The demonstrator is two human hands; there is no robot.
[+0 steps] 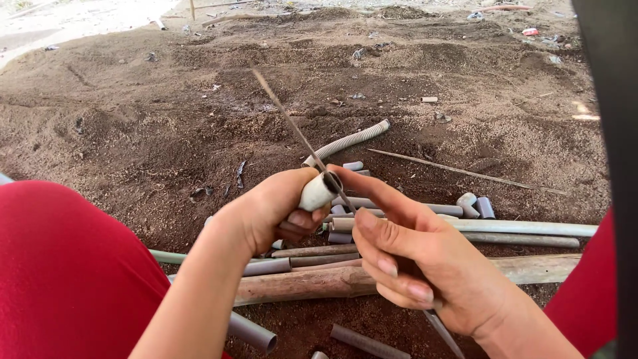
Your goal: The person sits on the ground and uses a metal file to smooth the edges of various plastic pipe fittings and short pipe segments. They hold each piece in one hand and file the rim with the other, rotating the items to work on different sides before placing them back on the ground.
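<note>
**Here, a blade set across a short pipe**

Left hand (266,209) grips a short grey pipe piece (318,191) above the dirt ground (133,119). The right hand (419,266) is closed around a thin saw blade (292,123), which crosses the pipe's open end. Below lie cut pipe lengths (518,228) and a wooden log (312,282).

Soft, even daylight shade covers the brown soil (166,133), with an overexposed, washed-out strip at the top left, only faint shadows under the pipes (525,229), sharp focus at centre, and a dark blurred band along the right edge.
</note>
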